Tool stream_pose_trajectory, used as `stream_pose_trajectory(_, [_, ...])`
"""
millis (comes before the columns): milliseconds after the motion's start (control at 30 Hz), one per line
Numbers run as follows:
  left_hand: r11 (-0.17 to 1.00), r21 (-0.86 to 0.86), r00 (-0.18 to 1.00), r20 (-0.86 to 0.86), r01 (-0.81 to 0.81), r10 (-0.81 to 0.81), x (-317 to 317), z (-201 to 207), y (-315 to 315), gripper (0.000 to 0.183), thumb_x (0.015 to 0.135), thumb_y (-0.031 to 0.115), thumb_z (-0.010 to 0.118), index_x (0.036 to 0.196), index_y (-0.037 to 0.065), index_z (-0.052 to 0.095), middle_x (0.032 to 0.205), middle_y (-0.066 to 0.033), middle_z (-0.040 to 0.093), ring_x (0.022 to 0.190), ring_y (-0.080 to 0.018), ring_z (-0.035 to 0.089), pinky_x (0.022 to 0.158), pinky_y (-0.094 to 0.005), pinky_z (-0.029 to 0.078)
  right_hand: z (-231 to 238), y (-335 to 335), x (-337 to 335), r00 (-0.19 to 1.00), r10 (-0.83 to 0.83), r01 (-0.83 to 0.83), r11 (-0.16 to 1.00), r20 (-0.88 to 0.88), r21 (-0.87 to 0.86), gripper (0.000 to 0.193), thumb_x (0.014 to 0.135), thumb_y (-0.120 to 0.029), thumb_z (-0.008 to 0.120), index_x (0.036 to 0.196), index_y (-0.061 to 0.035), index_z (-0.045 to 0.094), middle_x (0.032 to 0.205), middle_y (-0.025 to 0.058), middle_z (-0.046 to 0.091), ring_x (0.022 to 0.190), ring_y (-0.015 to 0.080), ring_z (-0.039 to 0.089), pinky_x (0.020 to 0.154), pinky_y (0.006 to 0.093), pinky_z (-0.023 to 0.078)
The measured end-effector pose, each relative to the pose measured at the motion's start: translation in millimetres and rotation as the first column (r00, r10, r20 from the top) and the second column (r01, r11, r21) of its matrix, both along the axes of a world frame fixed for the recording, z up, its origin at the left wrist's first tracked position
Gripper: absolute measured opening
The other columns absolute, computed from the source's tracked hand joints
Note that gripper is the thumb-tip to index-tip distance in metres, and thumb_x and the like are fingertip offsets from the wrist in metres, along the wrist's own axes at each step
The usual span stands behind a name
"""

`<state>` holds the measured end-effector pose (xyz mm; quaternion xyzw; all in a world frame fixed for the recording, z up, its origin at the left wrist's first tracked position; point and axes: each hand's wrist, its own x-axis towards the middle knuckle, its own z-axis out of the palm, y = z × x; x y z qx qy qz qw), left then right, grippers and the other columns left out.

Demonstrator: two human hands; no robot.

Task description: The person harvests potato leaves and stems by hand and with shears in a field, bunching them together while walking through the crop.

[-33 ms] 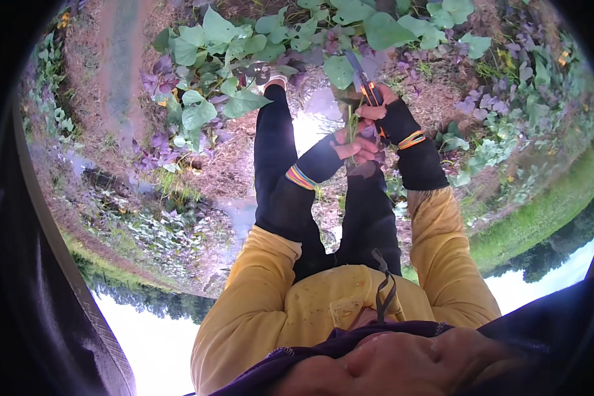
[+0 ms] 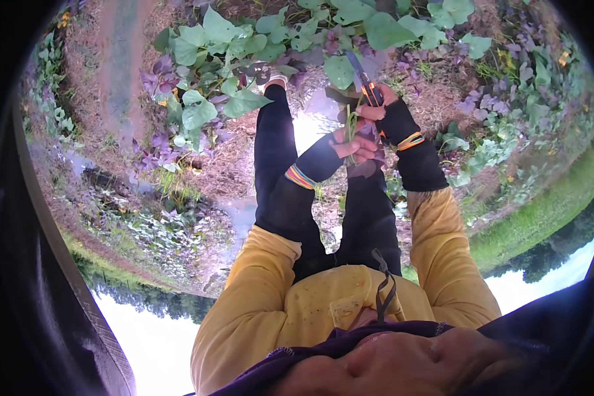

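Observation:
Between my legs, my left hand is closed on a small bunch of green stems. Purplish leaves hang below those fingers. Just right of it and a little farther off, my right hand is wrapped round a long, narrow black-and-orange hand tool. Its dark end points away and to the left; whether it is a knife or shears cannot be made out. My right fingertips are close to the upper stems, and I cannot tell if they touch them. Both hands wear black fingerless sleeves with coloured bands at the wrists.
Broad green leaves spread ahead, near my shoe. Purple-leaved plants grow to the right, over dry brown mulch. A grey strip runs along the left. Grass and trees lie behind at the sides.
The stems in my left hand have shifted very slightly. Both hands and the tool stay in almost the same place.

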<state>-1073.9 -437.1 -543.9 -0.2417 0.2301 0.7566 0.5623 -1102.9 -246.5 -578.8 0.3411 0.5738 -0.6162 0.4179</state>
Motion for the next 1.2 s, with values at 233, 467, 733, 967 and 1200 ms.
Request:
stream_pose_trajectory(233, [0.974, -0.093, 0.962, 0.160, -0.207, 0.219, 5.8, -17.2, -7.5, 0.040, 0.094, 0.009, 0.047, 0.132, 0.001, 0.039, 0.118, -0.0157, 0.055, 0.104, -0.0279, 0.058, 0.092, -0.0389, 0.047, 33.9, -21.1, 6.8, 0.981, -0.175, 0.191, 0.935, 0.078, -0.300, 0.024, 0.080, -0.013, 0.069, 0.098, 0.0002, 0.061, 0.085, 0.0036, 0.063, 0.066, 0.0072, 0.055, 0.058, 0.0229, 0.046])
stream_pose_trajectory(467, [0.962, -0.219, 0.976, -0.181, -0.164, 0.125, 15.4, -27.5, -14.3, 0.026, 0.087, 0.003, 0.054, 0.112, -0.001, 0.055, 0.103, -0.0083, 0.059, 0.093, -0.0176, 0.061, 0.082, -0.0313, 0.052, 28.5, -19.1, 19.5, 0.996, 0.031, -0.056, 0.944, -0.079, -0.326, 0.027, 0.080, -0.013, 0.067, 0.104, -0.0009, 0.061, 0.086, 0.0016, 0.063, 0.072, 0.0091, 0.057, 0.067, 0.0245, 0.048])
stream_pose_trajectory(733, [0.921, -0.178, 0.895, 0.231, -0.346, 0.381, 6.4, -22.8, -9.1, 0.028, 0.097, 0.018, 0.043, 0.120, 0.002, 0.051, 0.106, -0.0089, 0.059, 0.091, -0.0171, 0.060, 0.081, -0.0310, 0.049, 38.3, -30.9, 20.1, 0.906, 0.324, -0.306, 0.946, -0.272, 0.107, 0.027, 0.078, -0.010, 0.065, 0.104, -0.0017, 0.062, 0.081, 0.0011, 0.064, 0.071, 0.0085, 0.058, 0.066, 0.0255, 0.048])
stream_pose_trajectory(967, [0.950, -0.206, 0.959, 0.115, -0.233, 0.260, 7.4, -26.9, -12.1, 0.021, 0.093, 0.011, 0.051, 0.112, 0.004, 0.056, 0.100, -0.0065, 0.062, 0.087, -0.0164, 0.061, 0.077, -0.0313, 0.051, 16.9, -25.8, 36.6, 0.998, -0.007, 0.001, 0.996, -0.062, -0.094, 0.024, 0.083, -0.003, 0.057, 0.106, -0.0007, 0.061, 0.085, 0.0027, 0.064, 0.070, 0.0070, 0.060, 0.063, 0.0223, 0.050])
stream_pose_trajectory(1200, [0.950, -0.247, 0.976, 0.063, -0.189, 0.210, 7.3, -31.6, -14.1, 0.026, 0.091, 0.007, 0.054, 0.117, 0.005, 0.055, 0.098, -0.0051, 0.061, 0.090, -0.0151, 0.060, 0.079, -0.0305, 0.052, 19.7, -27.1, 35.9, 0.943, -0.325, 0.311, 0.936, -0.071, -0.165, 0.026, 0.082, -0.002, 0.059, 0.107, -0.0020, 0.062, 0.082, -0.0022, 0.061, 0.066, 0.0039, 0.055, 0.059, 0.0192, 0.045])
